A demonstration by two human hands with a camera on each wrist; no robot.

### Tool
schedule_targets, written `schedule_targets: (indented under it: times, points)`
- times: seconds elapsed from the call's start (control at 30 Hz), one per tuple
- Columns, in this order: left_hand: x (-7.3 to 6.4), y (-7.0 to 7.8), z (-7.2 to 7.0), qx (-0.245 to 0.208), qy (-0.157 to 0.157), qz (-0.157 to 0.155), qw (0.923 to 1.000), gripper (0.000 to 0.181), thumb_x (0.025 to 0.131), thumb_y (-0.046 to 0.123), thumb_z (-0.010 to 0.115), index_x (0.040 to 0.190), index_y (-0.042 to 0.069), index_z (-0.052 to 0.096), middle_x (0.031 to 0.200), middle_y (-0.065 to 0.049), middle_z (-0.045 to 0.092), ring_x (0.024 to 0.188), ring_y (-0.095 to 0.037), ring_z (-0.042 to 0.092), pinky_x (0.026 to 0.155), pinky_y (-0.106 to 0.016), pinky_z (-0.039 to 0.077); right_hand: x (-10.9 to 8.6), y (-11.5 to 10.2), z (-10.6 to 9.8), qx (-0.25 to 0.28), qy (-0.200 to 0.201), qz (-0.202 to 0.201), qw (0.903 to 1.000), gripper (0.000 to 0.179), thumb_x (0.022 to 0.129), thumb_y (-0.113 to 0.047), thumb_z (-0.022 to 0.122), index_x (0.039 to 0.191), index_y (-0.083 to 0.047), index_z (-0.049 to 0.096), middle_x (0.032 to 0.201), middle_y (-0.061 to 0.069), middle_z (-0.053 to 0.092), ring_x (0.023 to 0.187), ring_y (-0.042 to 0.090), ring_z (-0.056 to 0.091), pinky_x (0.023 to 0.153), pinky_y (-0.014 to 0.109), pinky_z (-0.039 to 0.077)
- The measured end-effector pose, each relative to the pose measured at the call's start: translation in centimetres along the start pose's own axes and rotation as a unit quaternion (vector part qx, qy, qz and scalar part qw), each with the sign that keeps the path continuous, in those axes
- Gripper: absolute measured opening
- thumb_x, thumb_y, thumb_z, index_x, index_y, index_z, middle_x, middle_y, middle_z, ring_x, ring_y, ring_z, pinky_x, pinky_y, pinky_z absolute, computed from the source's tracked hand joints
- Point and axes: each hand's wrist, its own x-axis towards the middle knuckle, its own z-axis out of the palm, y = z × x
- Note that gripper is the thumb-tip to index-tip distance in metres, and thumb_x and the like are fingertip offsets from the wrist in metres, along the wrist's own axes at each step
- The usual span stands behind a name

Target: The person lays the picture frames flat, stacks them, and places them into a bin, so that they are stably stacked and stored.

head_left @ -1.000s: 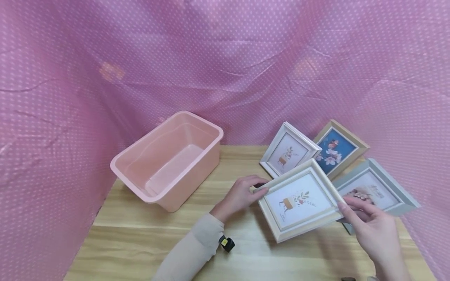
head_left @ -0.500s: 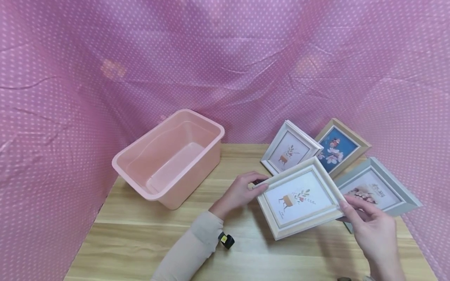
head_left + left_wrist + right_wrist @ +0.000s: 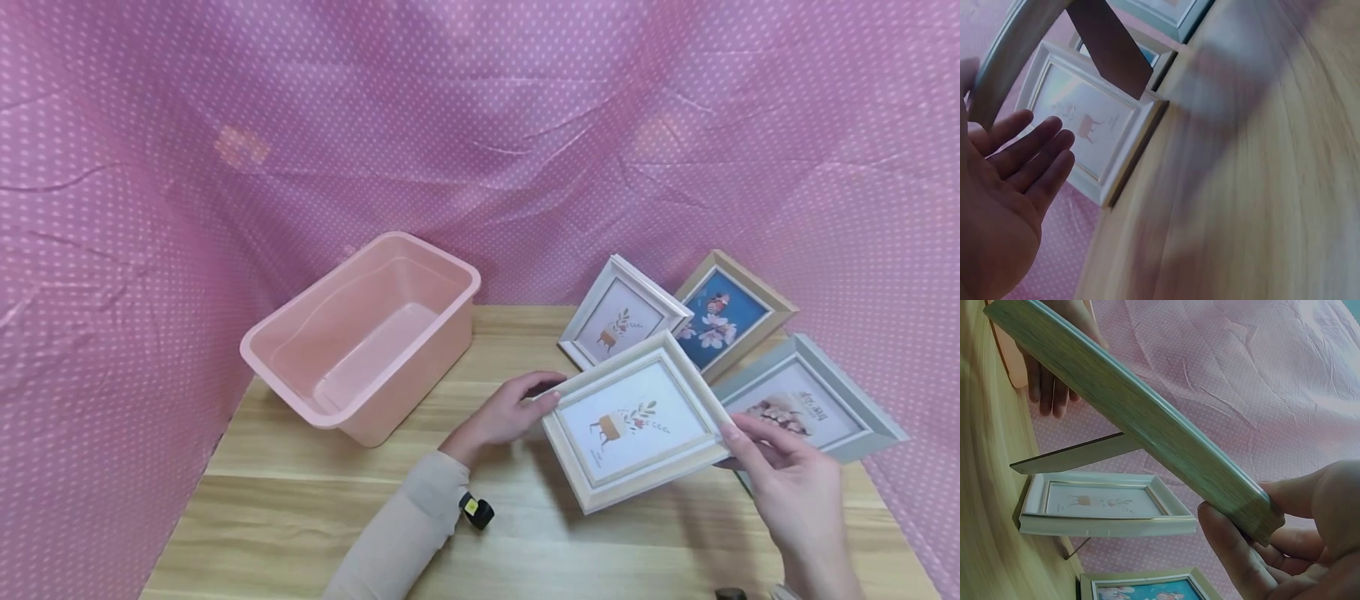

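A cream picture frame [image 3: 637, 421] with a plant-and-animal print is held tilted above the wooden table, its back leg [image 3: 1113, 47] folded out. My right hand [image 3: 795, 483] pinches its right corner, thumb in front and fingers behind, as the right wrist view [image 3: 1310, 544] also shows. At the opposite corner is my left hand [image 3: 517, 408], its thumb tip at the frame's edge. Its fingers [image 3: 1032, 147] are extended behind the frame; firm contact is hard to judge. Just behind stands a white picture frame [image 3: 618, 321] with a similar print.
A tan frame [image 3: 750, 304] with a blue flower picture and a grey-blue frame [image 3: 832, 400] stand at the right. On the left of the table [image 3: 300, 517] sits a pink plastic bin [image 3: 420, 367]. Pink dotted cloth [image 3: 480, 150] hangs around the back and sides.
My left hand has shifted slightly left, its thumb sliding from the cream frame's face to its edge. The frame moved a little left with my right hand still pinching it.
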Motion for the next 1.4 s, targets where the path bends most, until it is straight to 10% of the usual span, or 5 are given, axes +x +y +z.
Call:
schedule_targets:
  times: [0.23, 0.47, 1.07, 1.4]
  points:
    - [-0.3, -1.2, -0.8, -0.047, -0.062, 0.007, 0.9969, 0.056, 0.116, 0.040, 0.041, 0.164, 0.011, 0.044, 0.166, -0.011, 0.051, 0.153, -0.028, 0.049, 0.130, -0.044, 0.039, 0.3, -0.2, 0.7, 0.002, -0.016, -0.017, 0.9997, 0.016, 0.097, 0.001, 0.077, 0.113, 0.000, 0.080, 0.078, -0.019, 0.079, 0.064, 0.004, 0.077, 0.066, 0.017, 0.064]
    - [-1.4, -2.2, -1.2, -0.124, -0.104, -0.049, 0.9856, 0.063, 0.114, 0.044, 0.036, 0.171, 0.017, 0.031, 0.177, -0.006, 0.034, 0.166, -0.028, 0.026, 0.138, -0.056, 0.015, 0.1, -0.3, 1.5, 0.031, -0.025, -0.029, 0.9988, 0.015, 0.096, 0.005, 0.076, 0.111, 0.004, 0.080, 0.081, -0.016, 0.079, 0.065, 0.005, 0.077, 0.066, 0.019, 0.065]
    - [-1.8, -2.8, -1.3, -0.171, -0.117, -0.046, 0.9772, 0.069, 0.111, 0.044, 0.038, 0.171, 0.012, 0.028, 0.170, -0.017, 0.043, 0.154, -0.028, 0.042, 0.135, -0.050, 0.027, -0.2, -0.4, 2.1, -0.028, -0.006, -0.036, 0.9989, 0.023, 0.096, 0.002, 0.077, 0.118, 0.011, 0.076, 0.081, -0.028, 0.074, 0.076, -0.008, 0.075, 0.072, 0.011, 0.062]
    - [-2.3, -2.9, -1.2, -0.157, -0.129, -0.078, 0.9761, 0.072, 0.109, 0.049, 0.036, 0.174, 0.020, 0.022, 0.179, -0.009, 0.028, 0.166, -0.031, 0.024, 0.138, -0.058, 0.012, -0.4, -0.4, 2.3, -0.043, -0.005, -0.047, 0.9980, 0.025, 0.097, 0.001, 0.077, 0.119, 0.012, 0.075, 0.083, -0.032, 0.071, 0.076, -0.011, 0.073, 0.072, 0.008, 0.061]
